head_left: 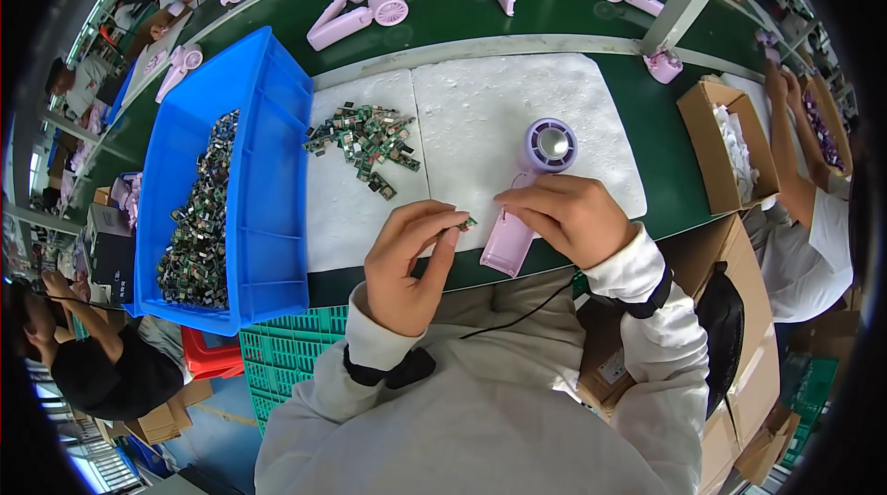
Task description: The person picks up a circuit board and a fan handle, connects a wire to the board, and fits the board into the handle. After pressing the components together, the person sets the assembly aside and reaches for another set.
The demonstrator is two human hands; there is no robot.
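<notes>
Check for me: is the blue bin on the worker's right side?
No, the blue bin sits to the person's left, beside the white foam pad, while the right hand rests on the pink hair dryer.

A small green circuit board [468, 223] is pinched at the left hand's fingertips, just beside the handle. A pale purple hair dryer body [528, 190] lies on the white foam pad, round barrel end facing upward, handle toward the person.
</notes>
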